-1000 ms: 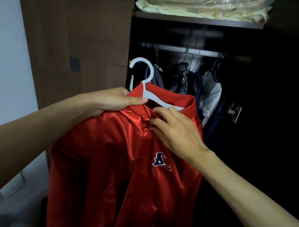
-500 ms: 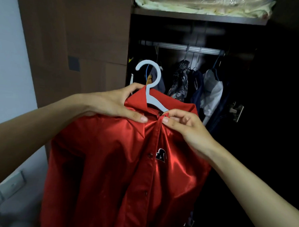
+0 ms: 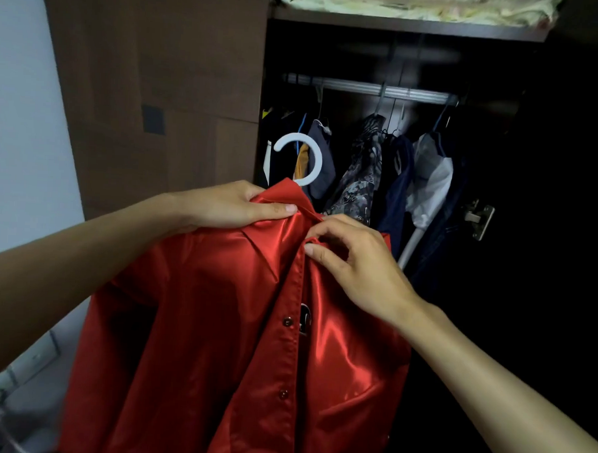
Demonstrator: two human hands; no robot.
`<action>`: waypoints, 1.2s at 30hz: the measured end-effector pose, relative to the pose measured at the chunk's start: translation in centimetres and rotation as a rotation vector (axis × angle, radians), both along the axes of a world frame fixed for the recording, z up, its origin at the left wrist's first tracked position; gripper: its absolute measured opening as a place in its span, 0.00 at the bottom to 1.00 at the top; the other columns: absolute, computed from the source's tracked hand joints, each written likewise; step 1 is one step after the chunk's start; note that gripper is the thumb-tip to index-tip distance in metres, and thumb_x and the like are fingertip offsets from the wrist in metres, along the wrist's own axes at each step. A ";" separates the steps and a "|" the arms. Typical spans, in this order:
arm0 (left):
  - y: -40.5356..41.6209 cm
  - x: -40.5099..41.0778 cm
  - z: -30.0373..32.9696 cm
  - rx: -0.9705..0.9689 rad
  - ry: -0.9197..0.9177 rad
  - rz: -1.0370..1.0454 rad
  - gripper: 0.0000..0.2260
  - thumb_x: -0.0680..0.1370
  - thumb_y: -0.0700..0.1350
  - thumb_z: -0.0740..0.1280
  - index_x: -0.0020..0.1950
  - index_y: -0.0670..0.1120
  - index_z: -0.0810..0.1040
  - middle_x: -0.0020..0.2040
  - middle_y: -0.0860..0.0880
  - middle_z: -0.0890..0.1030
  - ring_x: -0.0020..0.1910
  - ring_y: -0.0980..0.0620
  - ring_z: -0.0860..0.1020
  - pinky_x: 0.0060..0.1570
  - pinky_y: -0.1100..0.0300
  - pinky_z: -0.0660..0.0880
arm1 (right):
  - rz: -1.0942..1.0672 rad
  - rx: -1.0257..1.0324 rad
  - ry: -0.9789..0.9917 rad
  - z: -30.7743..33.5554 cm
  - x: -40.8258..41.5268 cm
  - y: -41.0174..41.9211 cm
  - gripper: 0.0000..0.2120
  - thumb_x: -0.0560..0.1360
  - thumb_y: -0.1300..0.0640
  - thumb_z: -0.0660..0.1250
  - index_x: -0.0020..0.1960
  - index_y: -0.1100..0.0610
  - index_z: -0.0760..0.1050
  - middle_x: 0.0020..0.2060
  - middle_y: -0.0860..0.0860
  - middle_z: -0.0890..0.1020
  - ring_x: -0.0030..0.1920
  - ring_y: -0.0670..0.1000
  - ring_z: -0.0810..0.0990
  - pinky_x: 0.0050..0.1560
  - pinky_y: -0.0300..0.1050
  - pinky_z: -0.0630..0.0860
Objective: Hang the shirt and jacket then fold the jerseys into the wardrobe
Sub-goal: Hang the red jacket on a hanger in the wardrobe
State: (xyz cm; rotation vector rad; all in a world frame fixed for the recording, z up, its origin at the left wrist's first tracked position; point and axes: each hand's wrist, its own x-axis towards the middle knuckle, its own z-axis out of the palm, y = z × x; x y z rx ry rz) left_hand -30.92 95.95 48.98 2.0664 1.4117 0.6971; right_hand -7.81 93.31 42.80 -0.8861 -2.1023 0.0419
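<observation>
Gripping the red jacket (image 3: 218, 325) collar, left hand (image 3: 223, 207) beside right hand (image 3: 351, 259), apparently pinching its placket.

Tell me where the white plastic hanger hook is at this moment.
In the head view, the white plastic hanger hook rises from the collar of the shiny red satin jacket, above the left hand, below the metal wardrobe rail and not yet on it.

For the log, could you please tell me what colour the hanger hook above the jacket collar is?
White: the curved plastic hanger hook, clearest in the head view.
</observation>
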 end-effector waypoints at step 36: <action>0.4 -1.4 -1.4 0.052 0.070 -0.195 0.13 0.76 0.56 0.72 0.56 0.50 0.85 0.52 0.54 0.87 0.53 0.55 0.85 0.60 0.56 0.79 | 0.151 -0.647 0.299 5.6 0.8 2.2 0.19 0.75 0.49 0.74 0.60 0.57 0.74 0.38 0.58 0.86 0.32 0.59 0.83 0.36 0.48 0.81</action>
